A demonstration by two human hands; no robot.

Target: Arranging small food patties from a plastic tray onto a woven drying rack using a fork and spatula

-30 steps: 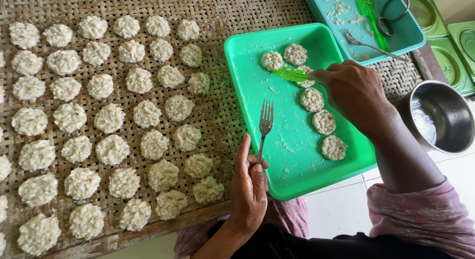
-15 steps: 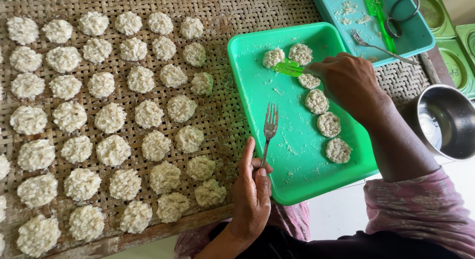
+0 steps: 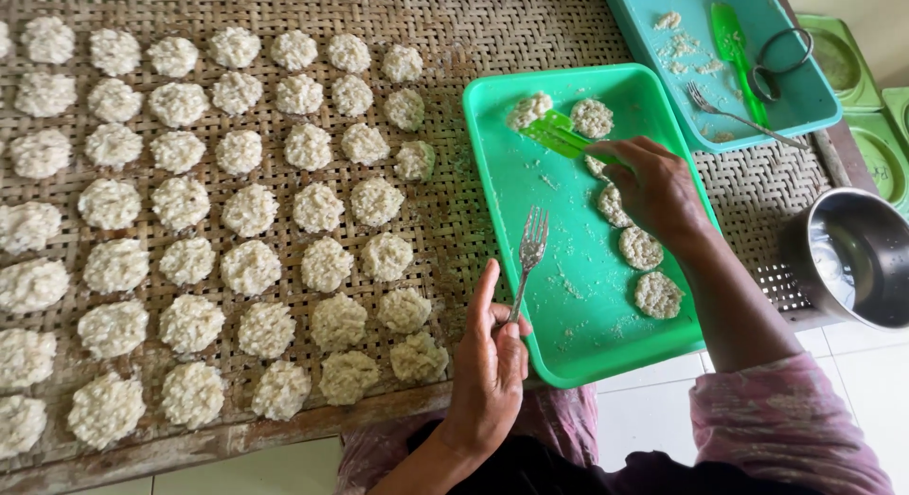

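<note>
Your right hand [image 3: 658,187] reaches across the green tray [image 3: 568,296], its fingers [image 3: 625,168] closed around the handle of a green spatula [image 3: 559,133]. The blade of that spatula lies flat at the far end of the tray, its tip against a rice patty [image 3: 528,109] in the corner, with a second patty [image 3: 593,117] just beside it. It looks as if the blade is slipping under the corner patty, though your view does not show this clearly.

Your left hand [image 3: 492,358] rests at the near edge of the tray, fingers [image 3: 507,317] pinched on the stem of a metal fork [image 3: 528,258] whose tines point away from you, over the tray's bare floor.

More patties [image 3: 644,268] run in a line down the right side of the tray, partly hidden by your right wrist.

To your left, the woven mat [image 3: 445,41] on the table carries rows of rice patties [image 3: 251,268], set close together but apart.

Beyond the tray sits a teal tray [image 3: 805,102] holding another green spatula, a fork and a metal ring. A steel bowl [image 3: 857,258] stands to your right.
</note>
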